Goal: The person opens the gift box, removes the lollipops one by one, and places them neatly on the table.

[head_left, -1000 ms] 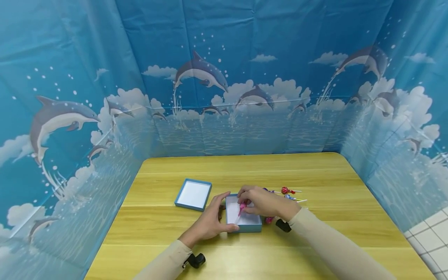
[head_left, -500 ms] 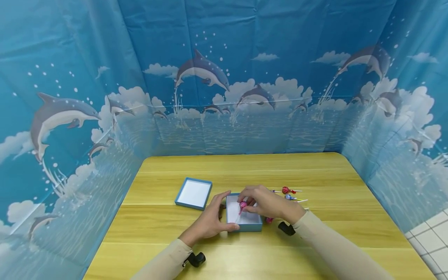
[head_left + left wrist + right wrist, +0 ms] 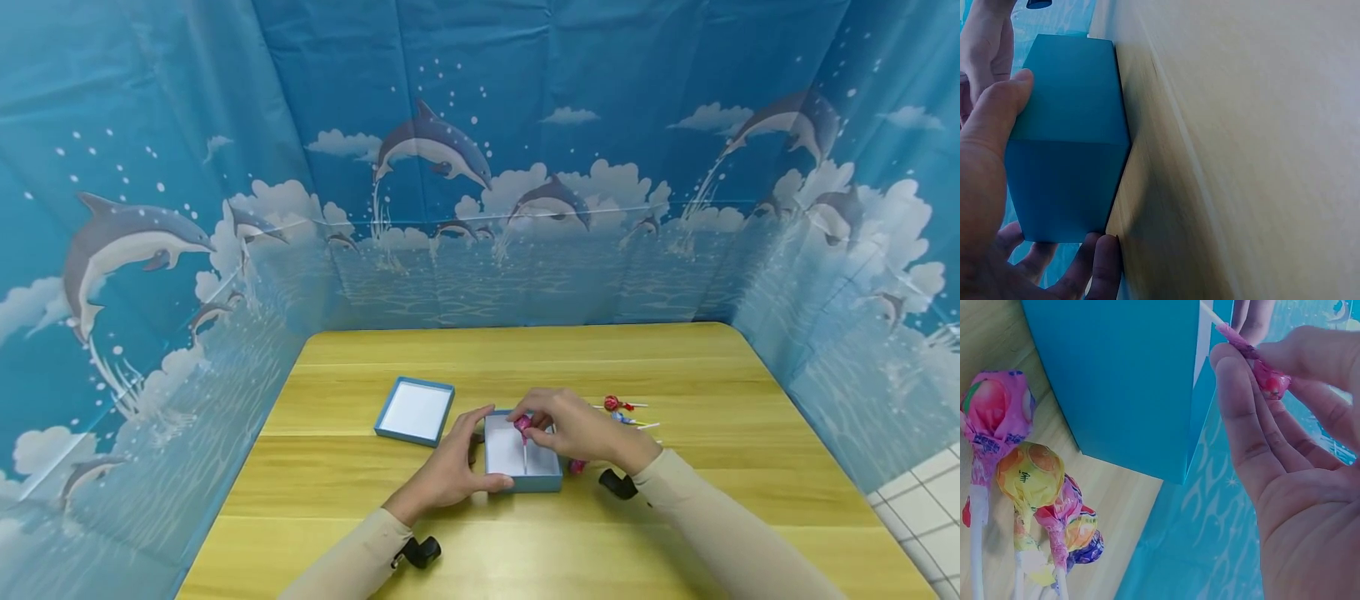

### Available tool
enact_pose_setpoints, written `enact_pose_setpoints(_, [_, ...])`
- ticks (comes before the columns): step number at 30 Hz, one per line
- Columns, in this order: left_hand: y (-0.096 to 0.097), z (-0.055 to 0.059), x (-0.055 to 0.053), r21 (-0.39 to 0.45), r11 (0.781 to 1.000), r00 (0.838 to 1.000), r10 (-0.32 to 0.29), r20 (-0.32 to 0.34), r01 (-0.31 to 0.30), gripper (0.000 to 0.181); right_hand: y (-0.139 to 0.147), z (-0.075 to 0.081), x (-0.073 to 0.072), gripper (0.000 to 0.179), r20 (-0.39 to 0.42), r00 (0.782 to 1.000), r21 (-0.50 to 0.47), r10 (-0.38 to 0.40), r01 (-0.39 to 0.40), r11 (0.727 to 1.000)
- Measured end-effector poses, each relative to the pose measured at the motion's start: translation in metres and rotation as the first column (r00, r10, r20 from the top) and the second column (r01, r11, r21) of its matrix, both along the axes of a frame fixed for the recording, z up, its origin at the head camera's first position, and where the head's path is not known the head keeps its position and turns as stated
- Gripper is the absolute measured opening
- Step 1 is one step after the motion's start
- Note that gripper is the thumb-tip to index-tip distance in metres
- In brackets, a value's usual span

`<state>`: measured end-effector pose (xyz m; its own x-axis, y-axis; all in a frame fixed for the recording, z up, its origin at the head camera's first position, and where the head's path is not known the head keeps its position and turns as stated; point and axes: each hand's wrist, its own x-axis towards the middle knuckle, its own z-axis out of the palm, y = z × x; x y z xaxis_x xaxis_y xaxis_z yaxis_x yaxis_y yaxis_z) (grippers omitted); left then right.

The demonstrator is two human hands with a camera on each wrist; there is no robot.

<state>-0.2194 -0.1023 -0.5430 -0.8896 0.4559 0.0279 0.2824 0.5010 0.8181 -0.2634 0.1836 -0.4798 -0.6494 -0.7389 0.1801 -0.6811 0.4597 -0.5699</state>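
Observation:
A blue box [image 3: 534, 483] with a white inside stands on the table, its top uncovered. My left hand [image 3: 448, 471] grips it at the left, thumb on the near wall and fingers round the far side, as the left wrist view also shows. Over the box, my right hand [image 3: 573, 427] pinches a pink-wrapped lollipop [image 3: 522, 424] between thumb and fingers. Its white stick points down toward the near wall of the box. In the right wrist view the pink lollipop [image 3: 1270, 380] sits at the fingertips, just past the box's edge.
The blue-rimmed lid [image 3: 415, 410] lies inside up, left of the box. Several wrapped lollipops lie to the right, among them a red one [image 3: 612, 402], a blue one [image 3: 621, 417] and a pink one [image 3: 576, 467]. A yellow one [image 3: 1030, 475] shows in the right wrist view.
The lollipop's stick has swung from pointing down-left to nearly straight toward me, and its head has risen slightly in the head view. The left hand keeps its grip on the box.

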Motion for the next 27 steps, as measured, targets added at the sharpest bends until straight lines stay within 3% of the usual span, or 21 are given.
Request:
enact_pose_setpoints(17, [0.001, 0.000, -0.002, 0.008, 1.000, 1.000, 0.008, -0.006, -0.008, 0.116, 0.012, 0.006, 0.004, 0.022, -0.101, 0.994, -0.111, -0.039, 0.028, 0.993])
enact_pose_setpoints(23, [0.001, -0.001, 0.000, 0.037, 0.999, 0.999, 0.010, 0.036, -0.011, 0.116, 0.026, 0.004, 0.009, 0.024, -0.056, 0.994, -0.102, -0.091, 0.085, 0.991])
enact_pose_setpoints(27, [0.001, -0.002, -0.001, 0.029, 1.000, 1.000, 0.009, 0.029, -0.010, 0.116, 0.037, 0.002, 0.012, 0.021, -0.063, 0.989, -0.080, -0.136, 0.131, 0.988])
